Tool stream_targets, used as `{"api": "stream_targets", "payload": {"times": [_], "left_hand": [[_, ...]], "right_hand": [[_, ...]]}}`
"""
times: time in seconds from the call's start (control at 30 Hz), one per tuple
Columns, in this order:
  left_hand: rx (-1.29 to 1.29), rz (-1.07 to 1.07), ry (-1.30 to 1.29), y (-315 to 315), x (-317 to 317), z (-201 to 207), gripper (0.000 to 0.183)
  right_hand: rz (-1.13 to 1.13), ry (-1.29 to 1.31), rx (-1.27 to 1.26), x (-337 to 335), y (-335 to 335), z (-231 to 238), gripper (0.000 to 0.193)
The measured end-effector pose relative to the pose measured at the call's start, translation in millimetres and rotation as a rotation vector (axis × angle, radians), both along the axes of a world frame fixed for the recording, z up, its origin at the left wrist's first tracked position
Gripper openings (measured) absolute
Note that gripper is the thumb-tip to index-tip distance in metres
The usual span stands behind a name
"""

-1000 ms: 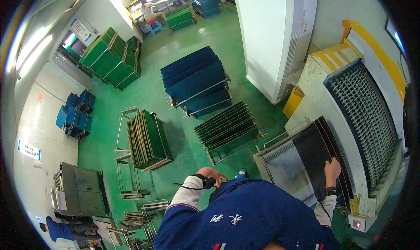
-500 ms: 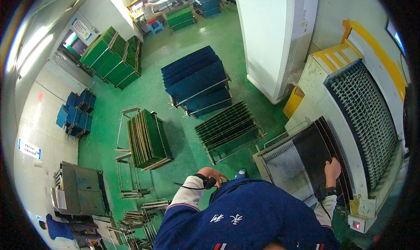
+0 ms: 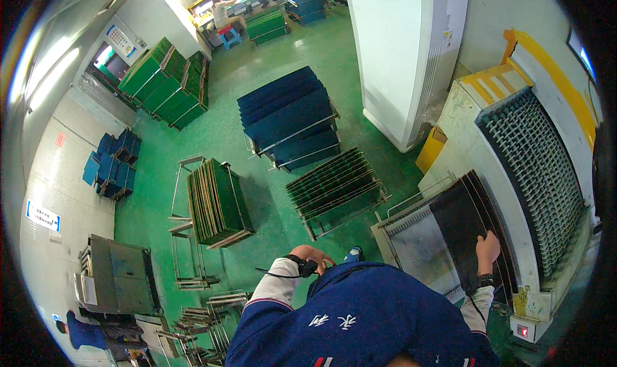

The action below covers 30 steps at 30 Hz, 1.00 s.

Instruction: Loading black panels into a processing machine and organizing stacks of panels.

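Note:
My right hand (image 3: 487,251) rests on the upper edge of a dark panel (image 3: 457,229), one of several standing on edge in a metal rack (image 3: 411,251) at my right. My left hand (image 3: 313,258) hangs in front of my blue jacket (image 3: 360,319), fingers curled, and I see nothing in it. A black band with a thin cable sits on that wrist.
A cream machine with a grid of rollers (image 3: 536,168) stands right of the rack. Carts of green boards (image 3: 215,203), dark boards (image 3: 334,187) and blue boards (image 3: 289,116) stand on the green floor. A white pillar (image 3: 402,52) rises behind. Empty metal frames (image 3: 193,315) lie at lower left.

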<state>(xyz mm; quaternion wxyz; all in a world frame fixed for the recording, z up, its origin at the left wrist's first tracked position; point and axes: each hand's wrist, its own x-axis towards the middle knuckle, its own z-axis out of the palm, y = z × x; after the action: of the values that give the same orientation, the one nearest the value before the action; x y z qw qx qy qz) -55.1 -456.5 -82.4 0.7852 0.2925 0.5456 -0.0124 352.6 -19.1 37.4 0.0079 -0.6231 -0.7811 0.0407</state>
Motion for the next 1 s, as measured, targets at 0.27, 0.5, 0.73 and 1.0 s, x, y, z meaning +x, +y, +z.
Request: {"api": "stream_targets", "payload": {"times": [0.27, 0.5, 0.73, 1.0], "left_hand": [[0.002, 0.005, 0.042, 3.2, 5.4, 19.8, 0.092], [0.046, 0.066, -0.036, -4.4, 4.8, -7.4, 0.083], [0.029, 0.069, -0.033, 5.4, 9.4, 1.2, 0.085], [0.099, -0.010, 0.003, 39.1, 12.1, 25.2, 0.088]], "right_hand": [[0.058, 0.042, 0.006, 4.2, 3.4, -5.0, 0.040], [0.136, 0.081, -0.004, 12.2, 7.8, 0.0, 0.041], [0.090, 0.067, 0.029, 20.0, 1.7, 113.3, 0.045], [-0.020, 0.374, 0.146, 101.8, 13.1, 190.7, 0.042]]}}
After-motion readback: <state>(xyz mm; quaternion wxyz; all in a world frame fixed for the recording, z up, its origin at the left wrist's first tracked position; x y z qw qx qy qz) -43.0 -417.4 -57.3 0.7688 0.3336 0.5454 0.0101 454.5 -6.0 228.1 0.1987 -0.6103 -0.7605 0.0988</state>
